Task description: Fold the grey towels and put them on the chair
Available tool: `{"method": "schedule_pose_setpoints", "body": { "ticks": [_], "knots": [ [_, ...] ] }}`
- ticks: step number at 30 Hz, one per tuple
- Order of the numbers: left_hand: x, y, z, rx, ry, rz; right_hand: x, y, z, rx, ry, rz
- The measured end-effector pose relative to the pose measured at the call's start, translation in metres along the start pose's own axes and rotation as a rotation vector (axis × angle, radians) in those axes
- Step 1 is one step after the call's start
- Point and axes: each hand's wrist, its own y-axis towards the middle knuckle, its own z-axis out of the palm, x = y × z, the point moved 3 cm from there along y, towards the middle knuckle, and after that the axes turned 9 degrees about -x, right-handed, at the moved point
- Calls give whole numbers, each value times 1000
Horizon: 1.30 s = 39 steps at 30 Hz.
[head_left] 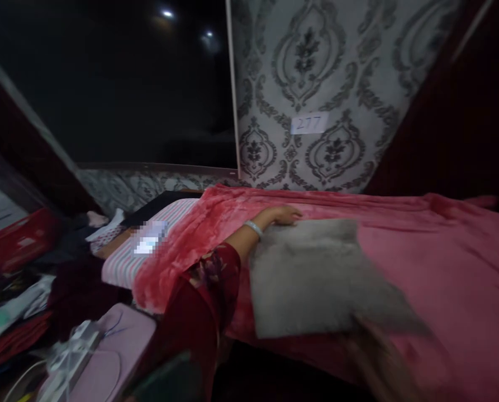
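A grey cloth (303, 279) lies spread on a pink plush blanket (433, 273), its right part narrowing to a long point. My left hand (283, 215), with a bracelet at the wrist, rests at the cloth's far left corner. Its fingers reach out toward the right along the far edge. My right hand (377, 349) is at the near edge of the cloth, dark and smeared by motion, so its fingers cannot be made out.
On the left, a striped cloth (121, 265) bears a blurred-out bright rectangle (151, 237). Nearer are a power strip (71, 363), a pale purple flat object (127, 340) and heaped clothes (18, 312). Behind stand a dark screen (148, 95) and a patterned wall (266, 72) with a "277" paper (309, 123).
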Motion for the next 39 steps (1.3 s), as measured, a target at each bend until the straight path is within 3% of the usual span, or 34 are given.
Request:
{"method": "schedule_pose_setpoints", "body": {
  "ticks": [3, 7, 18, 20, 23, 25, 26, 28, 31, 34, 39],
  "knots": [
    [28, -8, 25, 4, 76, -18, 0, 4, 4, -27, 70, 32],
    [51, -17, 42, -93, 182, -10, 18, 21, -1, -70, 116, 67],
    [39, -28, 50, -233, 459, -8, 56, 50, -26, -269, 87, -168],
    [38, -29, 52, -252, 503, -32, 66, 47, -34, -365, -43, -320],
    [38, -29, 54, -269, 552, -66, 90, 36, -27, -445, -441, -786],
    [37, -28, 55, -266, 571, -68, 96, 31, -2, -305, -809, -1061],
    [37, -28, 55, -264, 577, -65, 94, 31, 14, -185, -994, -1131],
    [37, -28, 54, -262, 589, -59, 81, 35, 45, 84, -1311, -1133],
    [38, -30, 53, -269, 604, -51, 52, 45, 75, 415, -1624, -980],
    [38, -32, 53, -275, 611, -43, 35, 51, 80, 506, -1712, -949],
    [38, -30, 53, -274, 610, -41, 35, 51, 70, 474, -1689, -977]
  ]
}}
